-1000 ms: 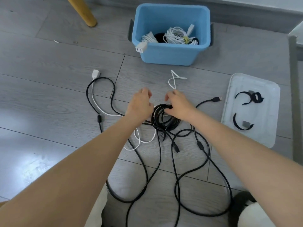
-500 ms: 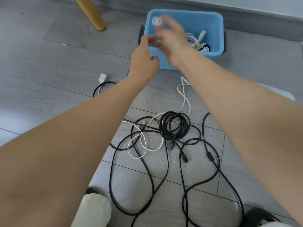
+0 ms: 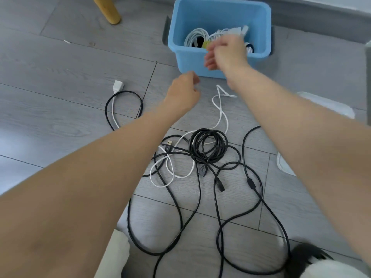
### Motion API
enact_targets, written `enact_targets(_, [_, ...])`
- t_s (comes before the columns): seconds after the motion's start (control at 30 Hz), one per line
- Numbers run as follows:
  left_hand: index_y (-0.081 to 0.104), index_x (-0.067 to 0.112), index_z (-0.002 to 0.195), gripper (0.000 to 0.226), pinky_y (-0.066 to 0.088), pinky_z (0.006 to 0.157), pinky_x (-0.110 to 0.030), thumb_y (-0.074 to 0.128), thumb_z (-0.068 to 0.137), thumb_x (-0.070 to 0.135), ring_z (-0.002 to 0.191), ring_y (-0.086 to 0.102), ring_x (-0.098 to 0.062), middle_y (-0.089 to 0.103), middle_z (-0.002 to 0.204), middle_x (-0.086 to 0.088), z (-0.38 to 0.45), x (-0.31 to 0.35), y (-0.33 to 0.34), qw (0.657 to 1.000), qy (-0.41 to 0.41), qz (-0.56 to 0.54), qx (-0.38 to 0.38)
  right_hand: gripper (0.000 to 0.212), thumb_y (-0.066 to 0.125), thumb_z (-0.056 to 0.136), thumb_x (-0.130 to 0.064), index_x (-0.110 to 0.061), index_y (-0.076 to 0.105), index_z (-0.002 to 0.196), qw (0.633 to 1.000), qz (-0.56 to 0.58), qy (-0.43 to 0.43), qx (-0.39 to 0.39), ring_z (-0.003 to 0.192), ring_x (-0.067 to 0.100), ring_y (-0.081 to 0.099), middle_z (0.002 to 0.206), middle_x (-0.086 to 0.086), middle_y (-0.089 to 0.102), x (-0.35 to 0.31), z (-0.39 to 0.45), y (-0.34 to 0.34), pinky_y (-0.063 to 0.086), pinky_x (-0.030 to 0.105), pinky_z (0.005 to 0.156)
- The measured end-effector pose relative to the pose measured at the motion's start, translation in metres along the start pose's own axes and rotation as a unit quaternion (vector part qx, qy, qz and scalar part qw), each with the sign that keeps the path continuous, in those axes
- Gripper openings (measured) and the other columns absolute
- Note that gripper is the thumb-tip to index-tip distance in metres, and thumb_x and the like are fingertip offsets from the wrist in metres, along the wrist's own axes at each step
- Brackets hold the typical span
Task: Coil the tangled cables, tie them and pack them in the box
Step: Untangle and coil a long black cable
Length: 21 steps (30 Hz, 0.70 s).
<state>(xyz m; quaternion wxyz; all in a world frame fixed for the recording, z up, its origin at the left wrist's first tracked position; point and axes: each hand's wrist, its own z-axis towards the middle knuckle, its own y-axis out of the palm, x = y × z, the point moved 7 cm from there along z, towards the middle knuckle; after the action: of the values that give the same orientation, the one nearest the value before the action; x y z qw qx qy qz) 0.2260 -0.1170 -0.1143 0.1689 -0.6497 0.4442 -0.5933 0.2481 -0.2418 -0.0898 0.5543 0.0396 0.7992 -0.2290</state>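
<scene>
Cables (image 3: 208, 145) on floor below hands (image 3: 202, 77).

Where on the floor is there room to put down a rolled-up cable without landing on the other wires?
Bare floor lies left of the blue box, between the wooden leg and the white plug. The far left is free too. The middle is crowded: the black coil sits among tangled black and white cables.
</scene>
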Motion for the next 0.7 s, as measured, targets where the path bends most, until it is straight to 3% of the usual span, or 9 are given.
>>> enact_targets(0.07, [0.058, 0.004, 0.117, 0.031, 0.041, 0.093, -0.028, 0.048, 0.087, 0.005, 0.113, 0.055, -0.025, 0.060, 0.123, -0.009, -0.012, -0.004, 0.026, 0.996, -0.009, 0.026, -0.088, 0.035, 0.034, 0.080, 0.010, -0.008, 0.062, 0.069, 0.981, -0.150, -0.065, -0.102, 0.059, 0.016, 0.058, 0.065, 0.003, 0.060, 0.020, -0.029, 0.021, 0.052, 0.029, 0.064])
enact_targets(0.17, [0.052, 0.001, 0.123, 0.036, 0.040, 0.085, -0.025, 0.052, 0.088, 0.010, 0.113, 0.054, -0.028, 0.058, 0.125, -0.014, -0.040, -0.013, 0.060, 0.974, -0.017, 0.083, -0.211, 0.033, 0.045, 0.081, 0.006, -0.009, 0.069, 0.097, 0.889, -0.379, -0.115, -0.229, 0.092, 0.020, 0.059, 0.100, 0.007, 0.067, 0.063, -0.059, 0.036, 0.045, 0.028, 0.086])
enact_targets(0.23, [0.042, 0.000, 0.129, 0.046, 0.039, 0.082, -0.027, 0.057, 0.089, 0.017, 0.115, 0.052, -0.029, 0.053, 0.126, -0.016, -0.056, -0.024, 0.073, 0.968, -0.044, 0.098, -0.227, 0.035, 0.052, 0.084, -0.001, -0.010, 0.059, 0.117, 0.833, -0.453, -0.086, -0.307, 0.104, 0.022, 0.056, 0.118, 0.009, 0.060, 0.094, -0.076, 0.037, 0.043, 0.030, 0.090])
enact_targets(0.3, [0.040, -0.002, 0.125, 0.050, 0.040, 0.082, -0.031, 0.062, 0.086, 0.020, 0.113, 0.052, -0.031, 0.052, 0.124, -0.018, -0.065, -0.031, 0.081, 0.972, -0.066, 0.099, -0.203, 0.043, 0.057, 0.085, -0.006, -0.009, 0.048, 0.127, 0.792, -0.498, -0.059, -0.349, 0.108, 0.027, 0.053, 0.123, 0.012, 0.052, 0.120, -0.091, 0.034, 0.045, 0.033, 0.090])
enact_targets(0.4, [0.040, -0.001, 0.126, 0.052, 0.041, 0.087, -0.034, 0.064, 0.084, 0.019, 0.115, 0.050, -0.031, 0.050, 0.126, -0.019, -0.070, -0.037, 0.085, 0.968, -0.088, 0.125, -0.197, 0.032, 0.052, 0.088, -0.002, -0.005, 0.052, 0.119, 0.801, -0.511, -0.083, -0.300, 0.108, 0.031, 0.052, 0.120, 0.016, 0.046, 0.131, -0.098, 0.025, 0.041, 0.031, 0.079])
enact_targets(0.5, [0.046, 0.004, 0.126, 0.048, 0.042, 0.083, -0.030, 0.064, 0.086, 0.021, 0.112, 0.053, -0.027, 0.057, 0.121, -0.014, -0.075, -0.034, 0.076, 0.954, -0.084, 0.146, -0.247, 0.028, 0.050, 0.089, 0.001, -0.004, 0.060, 0.115, 0.829, -0.488, -0.112, -0.248, 0.107, 0.032, 0.052, 0.120, 0.016, 0.046, 0.117, -0.102, 0.014, 0.042, 0.033, 0.084])
enact_targets(0.63, [0.062, 0.006, 0.114, 0.033, 0.040, 0.060, -0.021, 0.059, 0.090, 0.027, 0.082, 0.056, -0.021, 0.061, 0.084, -0.006, -0.086, -0.008, 0.037, 0.950, -0.064, 0.120, -0.280, 0.025, 0.055, 0.089, -0.005, -0.009, 0.065, 0.112, 0.849, -0.460, -0.155, -0.207, 0.107, 0.032, 0.053, 0.116, 0.015, 0.054, 0.061, -0.111, -0.006, 0.043, 0.037, 0.091])
enact_targets(0.7, [0.064, 0.007, 0.109, 0.030, 0.039, 0.060, -0.024, 0.058, 0.090, 0.030, 0.073, 0.053, -0.018, 0.056, 0.073, -0.002, -0.095, 0.010, 0.011, 0.954, -0.059, 0.112, -0.273, 0.025, 0.055, 0.090, -0.007, -0.010, 0.066, 0.112, 0.850, -0.458, -0.168, -0.197, 0.109, 0.029, 0.054, 0.114, 0.013, 0.061, 0.031, -0.119, -0.016, 0.042, 0.034, 0.090])
